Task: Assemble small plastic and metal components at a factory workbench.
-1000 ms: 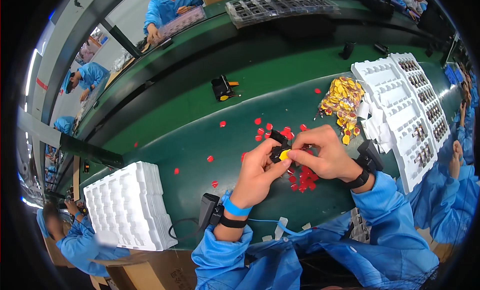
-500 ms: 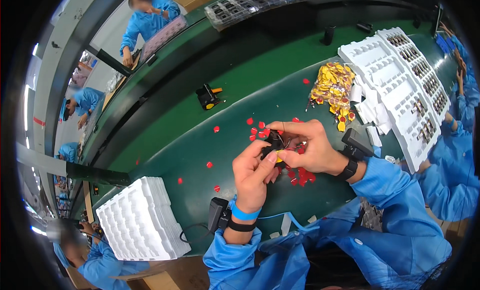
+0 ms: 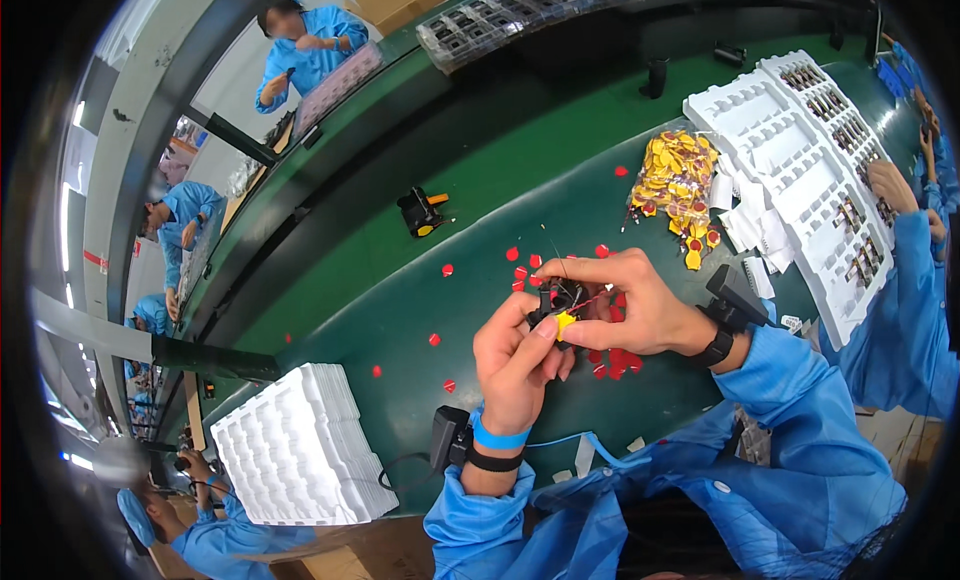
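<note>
My left hand (image 3: 515, 355) and my right hand (image 3: 630, 305) meet above the green table (image 3: 470, 220). Together they grip a small black part (image 3: 556, 300) with thin wires, and a small yellow piece (image 3: 566, 323) sits at my left thumb tip. Small red pieces (image 3: 520, 274) lie scattered on the table under and around both hands. A clear bag of yellow and red pieces (image 3: 676, 175) lies just beyond my right hand.
White moulded trays (image 3: 800, 170), some holding dark parts, lie at the right. A stack of white trays (image 3: 295, 450) stands at the lower left. A black and orange device (image 3: 420, 210) sits further back. Other people in blue work around the table.
The view has shifted, so hands and table sit differently in the picture. Both hands stay together on the small black part, and the yellow piece is now at my left thumb.
</note>
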A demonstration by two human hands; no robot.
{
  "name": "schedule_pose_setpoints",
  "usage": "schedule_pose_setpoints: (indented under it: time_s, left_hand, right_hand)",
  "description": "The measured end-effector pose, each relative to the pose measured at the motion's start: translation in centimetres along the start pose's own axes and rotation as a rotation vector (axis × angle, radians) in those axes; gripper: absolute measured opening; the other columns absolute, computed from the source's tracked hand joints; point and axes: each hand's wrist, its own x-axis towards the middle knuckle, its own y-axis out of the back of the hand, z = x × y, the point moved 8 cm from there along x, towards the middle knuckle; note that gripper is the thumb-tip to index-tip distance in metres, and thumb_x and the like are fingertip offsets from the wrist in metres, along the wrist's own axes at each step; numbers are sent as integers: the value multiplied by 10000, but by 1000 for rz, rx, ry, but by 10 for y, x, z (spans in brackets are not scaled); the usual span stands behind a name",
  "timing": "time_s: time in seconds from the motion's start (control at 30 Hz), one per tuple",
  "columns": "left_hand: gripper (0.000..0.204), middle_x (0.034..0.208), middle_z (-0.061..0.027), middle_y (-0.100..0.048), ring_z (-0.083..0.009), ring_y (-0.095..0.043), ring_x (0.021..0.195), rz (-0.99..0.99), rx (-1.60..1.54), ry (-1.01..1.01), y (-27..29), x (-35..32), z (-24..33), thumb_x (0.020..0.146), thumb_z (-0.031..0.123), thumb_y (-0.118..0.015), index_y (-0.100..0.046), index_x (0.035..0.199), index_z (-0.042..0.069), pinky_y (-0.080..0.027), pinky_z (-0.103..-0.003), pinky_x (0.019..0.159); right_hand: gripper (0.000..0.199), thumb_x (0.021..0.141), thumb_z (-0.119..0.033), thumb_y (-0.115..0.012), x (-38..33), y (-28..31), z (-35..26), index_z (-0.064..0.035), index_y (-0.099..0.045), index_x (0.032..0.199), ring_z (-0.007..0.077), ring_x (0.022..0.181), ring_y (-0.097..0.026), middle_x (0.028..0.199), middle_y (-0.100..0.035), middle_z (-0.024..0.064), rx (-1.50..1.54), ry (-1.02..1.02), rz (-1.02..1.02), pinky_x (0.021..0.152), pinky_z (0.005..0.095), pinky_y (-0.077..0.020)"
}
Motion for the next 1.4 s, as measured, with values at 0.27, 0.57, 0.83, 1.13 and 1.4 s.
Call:
schedule_pose_setpoints:
  time_s: [0.27, 0.57, 0.83, 1.13, 1.4]
  left_hand:
    - [128, 656, -44, -524, -92, -448, 490, 36, -34, 18, 0, 6, -15, 962, 79, -547, -526, 1016, -35, -422, -277, 459]
    - [469, 820, -126, -618, -193, -492, 459, -20, -296, 219, 7, 2, -45, 1029, 408, -400, -525, 1221, -2, -396, -332, 399]
    - [169, 691, -82, -560, -171, -490, 444, 180, -56, 10, 20, 4, -17, 971, 206, -533, -516, 997, 40, -397, -306, 373]
    - [218, 725, -127, -589, -203, -543, 466, 77, 61, 73, -4, 8, -23, 956, 165, -565, -504, 1070, -11, -457, -332, 406]
    - [223, 752, -122, -601, -191, -551, 461, 109, 35, 48, 6, 7, -25, 948, 133, -578, -508, 1101, -13, -451, -304, 387]
  right_hand:
    - [505, 742, -227, -812, -8, 10, 7, 46, -656, 1137, 137, 697, -665, 825, -703, 121, -168, 30, 95, 647, 275, -535]
    - [631, 808, -113, -768, -5, -4, -17, -2, -453, 1344, 194, 1174, -573, 1324, -516, 123, 278, -167, -206, 987, 335, -463]
    - [202, 856, -129, -631, -73, 122, -43, -47, -660, 1037, 312, 649, -677, 650, -641, 131, -871, -199, 227, 591, 398, -532]
    - [239, 654, -117, -745, -196, 410, 2, 46, -658, 806, 323, 719, -683, 772, -681, 215, -1380, -900, 370, 639, 413, -535]
    - [295, 585, -137, -833, -192, 399, -18, 39, -663, 750, 206, 627, -635, 672, -653, 104, -1062, -780, 527, 518, 330, -467]
